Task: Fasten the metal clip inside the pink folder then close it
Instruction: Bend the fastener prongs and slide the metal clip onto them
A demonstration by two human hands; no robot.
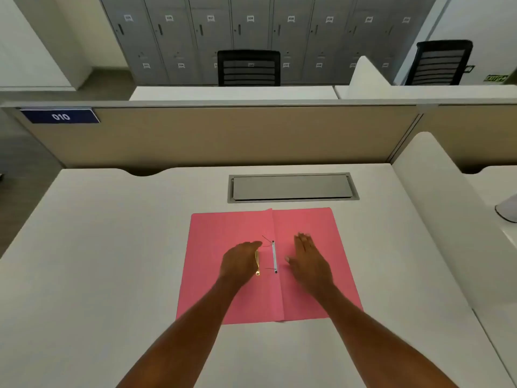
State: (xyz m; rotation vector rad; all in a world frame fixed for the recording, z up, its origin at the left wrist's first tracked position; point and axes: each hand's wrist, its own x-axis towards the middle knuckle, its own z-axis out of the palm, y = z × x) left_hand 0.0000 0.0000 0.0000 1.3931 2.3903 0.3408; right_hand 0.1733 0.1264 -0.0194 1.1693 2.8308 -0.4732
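The pink folder (pixel 212 239) lies open and flat on the white desk (pixel 112 247). Along its centre fold sits a white fastener strip (pixel 274 256) with thin metal prongs sticking out to the left at both ends. My left hand (pixel 240 264) rests on the left leaf and holds a gold metal clip bar (pixel 257 263) along its inner edge. My right hand (pixel 306 257) lies flat, fingers extended, on the right leaf just right of the strip.
A grey cable hatch (pixel 292 187) is set into the desk just beyond the folder. A beige partition (pixel 223 135) closes off the back, and a white divider (pixel 436 205) stands on the right. A white object (pixel 507 210) sits at the far right edge.
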